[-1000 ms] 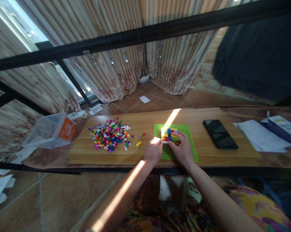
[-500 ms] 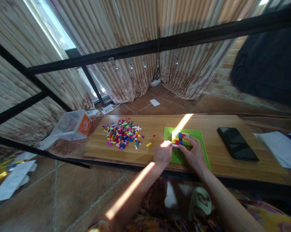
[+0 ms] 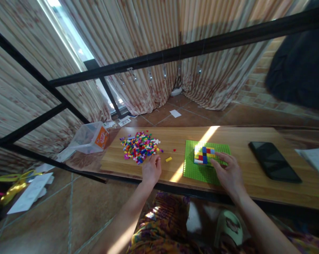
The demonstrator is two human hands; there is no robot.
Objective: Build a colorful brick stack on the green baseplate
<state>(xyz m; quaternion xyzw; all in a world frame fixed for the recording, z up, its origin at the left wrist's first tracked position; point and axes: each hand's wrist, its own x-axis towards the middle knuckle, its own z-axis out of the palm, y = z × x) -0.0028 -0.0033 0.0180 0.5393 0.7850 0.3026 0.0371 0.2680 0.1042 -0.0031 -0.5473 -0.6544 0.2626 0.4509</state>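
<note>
A patchwork of red, blue, yellow and white toy building bricks sits on the green baseplate. At its right side is my right hand, thumb and fingers apart, close to the bricks; whether the fingertips touch them I cannot tell. My left hand is by the near right edge of a pile of small mixed-colour bricks. Its fingers are curled together, and anything between them is hidden. Just right of that hand lies a single yellow brick, with a small red piece farther back.
A black phone lies at the right of the wooden table, with white paper beyond it. Past the left end stands a clear plastic box with an orange label. A black metal bar crosses in front of the curtains.
My left hand has left the brick patchwork and moved left to the pile. My right hand has drawn slightly back to the right, uncovering more of the patchwork. The view has shifted slightly.
</note>
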